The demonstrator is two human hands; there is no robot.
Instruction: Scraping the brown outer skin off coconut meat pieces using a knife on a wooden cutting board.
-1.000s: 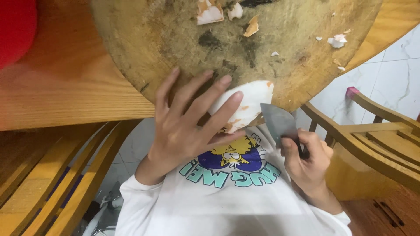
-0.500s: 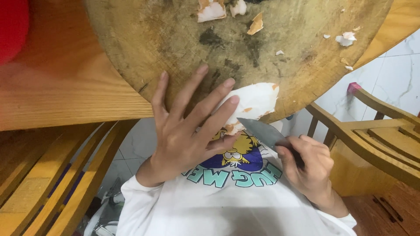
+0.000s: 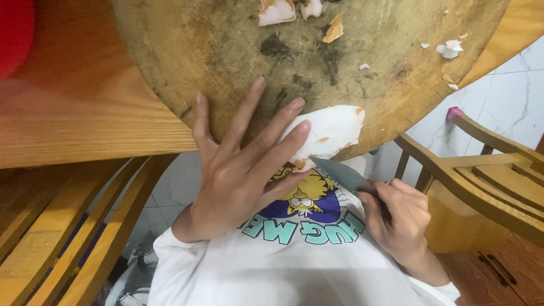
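Wooden counter (image 3: 73,113) up top here, white tiled floor (image 3: 510,90) below, and wooden chairs on both sides, one at the left (image 3: 68,226) and one at the right (image 3: 481,181). A big round chopping block (image 3: 226,51), pretty stained and dark in spots, sits on the counter and hangs a bit past its near edge. The white piece (image 3: 331,133), with bits of orange-brown skin on it, lies right at the near rim of the block. The left hand (image 3: 243,170) is flat and spread wide, fingers (image 3: 283,122) fanned out, with the first two resting on the left end of the white piece and the others pressing the block itself. The right hand (image 3: 399,218) is closed around a knife handle, and the grey knife blade (image 3: 343,174) pokes out toward the underside of the white piece, just below the block's rim; can't tell if the tip is actually touching it, since the left thumb covers that spot. The handle is completely buried in the fist. More white and orange scraps (image 3: 275,11) sit at the far edge of the block, cut off by the frame, plus a few crumbs (image 3: 450,48) at the far right. No packages around; the only printed thing is the white shirt (image 3: 300,255) with a yellow cartoon figure on a blue patch and teal letters. Something red (image 3: 14,34) at the counter's far left corner is blurry and cut off.
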